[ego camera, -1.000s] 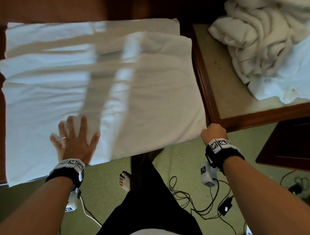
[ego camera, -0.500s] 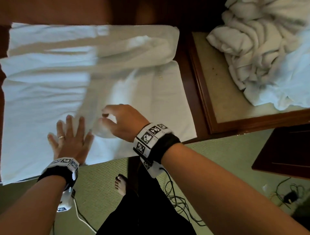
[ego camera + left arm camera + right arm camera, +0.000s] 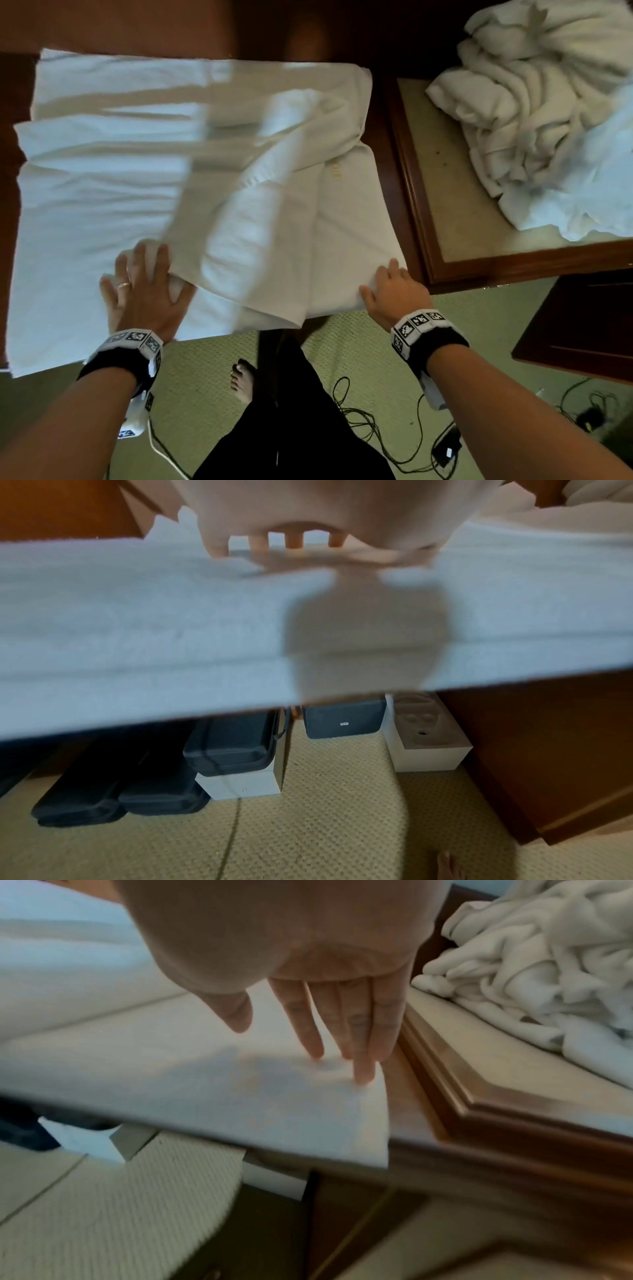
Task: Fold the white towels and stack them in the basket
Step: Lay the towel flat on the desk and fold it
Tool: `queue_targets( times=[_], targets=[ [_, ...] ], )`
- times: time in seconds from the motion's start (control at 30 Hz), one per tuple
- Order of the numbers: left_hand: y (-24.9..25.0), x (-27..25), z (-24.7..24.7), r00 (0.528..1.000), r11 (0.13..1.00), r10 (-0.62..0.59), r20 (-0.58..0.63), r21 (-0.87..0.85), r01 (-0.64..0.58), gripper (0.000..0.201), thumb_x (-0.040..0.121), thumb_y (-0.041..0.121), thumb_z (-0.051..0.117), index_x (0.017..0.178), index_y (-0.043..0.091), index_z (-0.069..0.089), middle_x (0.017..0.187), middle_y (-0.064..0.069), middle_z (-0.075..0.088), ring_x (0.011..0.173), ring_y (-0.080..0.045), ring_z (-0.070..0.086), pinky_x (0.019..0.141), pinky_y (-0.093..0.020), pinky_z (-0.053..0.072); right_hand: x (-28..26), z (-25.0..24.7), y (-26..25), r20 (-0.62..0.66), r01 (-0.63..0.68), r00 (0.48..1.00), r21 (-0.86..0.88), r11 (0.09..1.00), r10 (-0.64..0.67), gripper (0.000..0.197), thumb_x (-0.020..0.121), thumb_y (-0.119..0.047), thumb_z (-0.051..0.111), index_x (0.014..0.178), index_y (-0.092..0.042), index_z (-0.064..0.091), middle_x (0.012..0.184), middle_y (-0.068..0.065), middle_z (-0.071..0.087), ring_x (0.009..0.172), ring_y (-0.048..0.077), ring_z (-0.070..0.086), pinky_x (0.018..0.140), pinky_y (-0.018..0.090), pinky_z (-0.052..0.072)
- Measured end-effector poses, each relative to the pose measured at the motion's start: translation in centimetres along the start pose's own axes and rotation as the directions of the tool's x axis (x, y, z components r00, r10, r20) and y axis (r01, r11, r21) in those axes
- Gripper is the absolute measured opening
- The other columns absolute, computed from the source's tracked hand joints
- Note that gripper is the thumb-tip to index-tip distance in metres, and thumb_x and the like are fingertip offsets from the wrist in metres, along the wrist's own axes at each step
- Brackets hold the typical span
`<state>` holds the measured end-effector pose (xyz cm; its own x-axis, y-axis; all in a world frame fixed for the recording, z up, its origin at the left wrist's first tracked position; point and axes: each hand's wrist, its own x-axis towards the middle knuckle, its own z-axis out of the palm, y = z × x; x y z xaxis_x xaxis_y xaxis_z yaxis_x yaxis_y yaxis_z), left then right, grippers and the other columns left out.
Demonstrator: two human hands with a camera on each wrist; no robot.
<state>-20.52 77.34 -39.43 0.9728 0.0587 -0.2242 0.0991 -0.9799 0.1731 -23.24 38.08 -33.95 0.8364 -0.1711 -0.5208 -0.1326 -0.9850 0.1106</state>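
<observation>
towel (image 3: 260,219) part-folded on surface (image 3: 380,192) | left hand (image 3: 144,294), right hand (image 3: 390,294) flat, pressing it | pile (image 3: 534,113) unfolded | basket seemingly unseen

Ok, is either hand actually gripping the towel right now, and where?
Neither grips it. The left hand presses flat on the towel near its front edge; the right hand rests with straight fingers on its near right corner.
</observation>
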Motion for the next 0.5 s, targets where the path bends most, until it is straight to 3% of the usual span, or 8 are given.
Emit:
queue_targets(
  times=[0.13,0.23,0.37,0.5],
  targets=[
    [0.2,0.9,-1.3,0.999,0.999,-0.026,0.021,0.034,0.025,0.072,0.078,0.057,0.044,0.141,0.02,0.044,0.14,-0.024,0.044,0.125,-0.052,0.041,0.103,-0.065,0.032,2.2,-3.9,-1.3,-0.002,-0.015,1.0,-0.052,0.999,0.014,0.046,0.1,-0.046,0.035,0.109,-0.012,0.064,0.117,0.011,0.064,0.104,0.033,0.063,0.076,0.037,0.042],
    [0.9,3.3,-3.2,1.0,1.0,-0.008,-0.013,0.003,0.008,0.057,0.079,0.046,0.046,0.127,0.016,0.054,0.125,-0.023,0.052,0.113,-0.049,0.047,0.095,-0.062,0.04,5.5,-6.7,-2.2,-0.124,0.078,0.989,-0.023,0.997,-0.081,0.034,0.099,-0.035,0.039,0.109,-0.011,0.061,0.113,0.01,0.062,0.105,0.033,0.061,0.079,0.038,0.044],
    [0.9,8.0,-4.7,0.998,0.998,0.056,-0.02,-0.041,-0.057,0.063,0.085,0.043,0.039,0.139,0.013,0.052,0.143,-0.019,0.049,0.128,-0.046,0.042,0.101,-0.062,0.037,11.1,-8.9,-3.2,-0.2,0.193,0.964,0.073,0.979,-0.175,0.033,0.097,-0.024,0.045,0.124,-0.01,0.057,0.127,0.01,0.055,0.113,0.033,0.055,0.087,0.043,0.049],
    [0.9,13.7,-5.5,0.999,0.999,0.046,0.022,0.007,-0.046,0.069,0.095,0.057,0.035,0.155,0.023,0.031,0.163,-0.012,0.024,0.147,-0.038,0.023,0.114,-0.062,0.027,16.3,-10.2,-3.5,-0.206,0.245,0.95,0.02,0.969,-0.236,0.047,0.095,-0.019,0.048,0.141,-0.019,0.044,0.149,0.009,0.038,0.129,0.034,0.043,0.096,0.048,0.044]
  ],
)
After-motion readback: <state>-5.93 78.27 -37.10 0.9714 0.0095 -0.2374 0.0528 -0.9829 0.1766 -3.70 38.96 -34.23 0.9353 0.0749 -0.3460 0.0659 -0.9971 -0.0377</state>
